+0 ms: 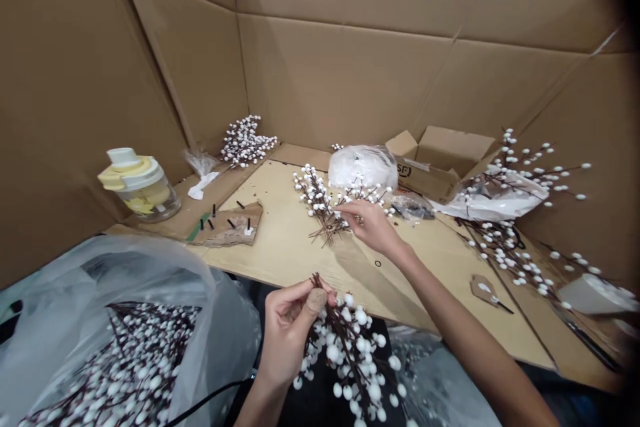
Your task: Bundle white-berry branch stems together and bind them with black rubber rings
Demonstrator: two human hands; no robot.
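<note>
My left hand is low at the front, its fingers and thumb closed on the dark stems of a white berry spray, whose berries hang below it. My right hand reaches over the wooden board, its fingertips pinching at a stem of a second bundle of white berry sprays lying on the board. Further sprays spread across the right side. Another bunch rests at the back left.
Cardboard walls surround the board. A clear plastic bag of berry branches fills the lower left. On the board's far side are a jar with yellow sponge, a cardboard scrap with black pieces, a white plastic bag and an open cardboard box.
</note>
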